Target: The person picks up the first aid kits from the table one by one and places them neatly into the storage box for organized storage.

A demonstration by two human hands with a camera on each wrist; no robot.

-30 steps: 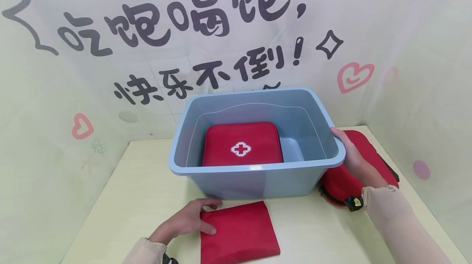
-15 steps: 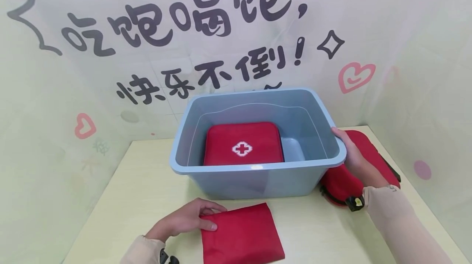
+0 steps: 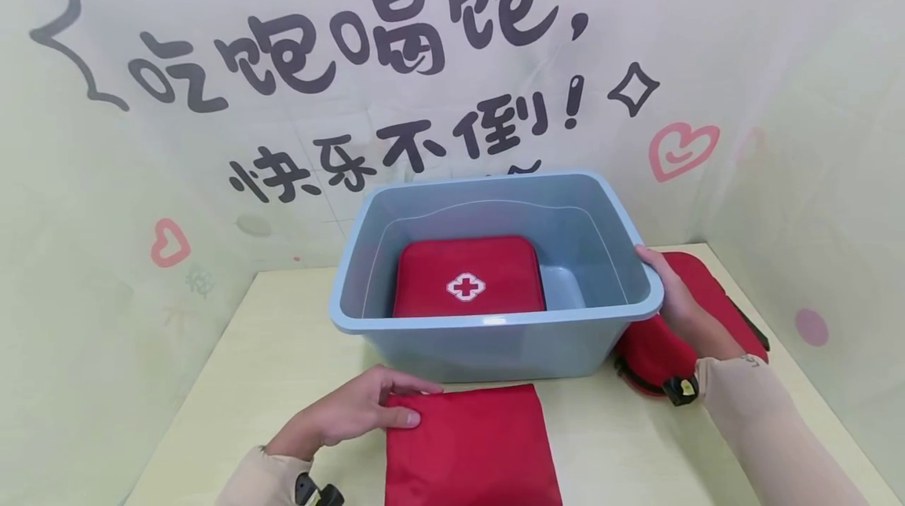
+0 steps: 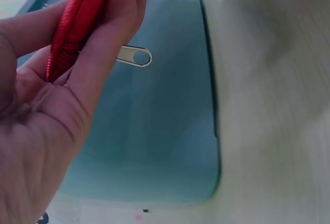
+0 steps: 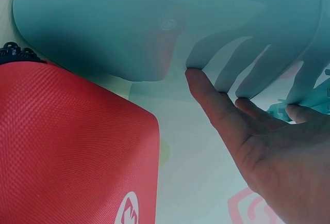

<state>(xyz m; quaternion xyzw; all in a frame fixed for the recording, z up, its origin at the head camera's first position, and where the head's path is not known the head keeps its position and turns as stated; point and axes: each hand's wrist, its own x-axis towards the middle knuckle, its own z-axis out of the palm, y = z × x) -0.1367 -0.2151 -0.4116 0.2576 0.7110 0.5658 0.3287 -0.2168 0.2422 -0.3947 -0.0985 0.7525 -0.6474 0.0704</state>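
Note:
My left hand (image 3: 357, 412) pinches a flat red zip pouch (image 3: 470, 447) by its upper left corner, thumb on the near face and fingers behind. A metal zipper pull (image 4: 135, 56) hangs by the fingers in the left wrist view. Behind the pouch stands a light blue plastic bin (image 3: 481, 353). Inside it is a red first-aid case (image 3: 431, 274) with a white-bordered cross. At the right side of the bin, my right hand (image 3: 675, 298) holds the rim, its fingertips (image 5: 195, 77) against the outer wall in the right wrist view.
Beside the bin, partly under my right arm, lie red zipped bags (image 3: 707, 286); one shows a white emblem in the right wrist view. The pale wooden table (image 3: 283, 364) is bounded by hanging sheets (image 3: 85, 254) with dark lettering and pink hearts.
The left hand has moved up slightly with the pouch, which looks larger and straighter. The right hand stays at the bin's rim, and the bin keeps its place.

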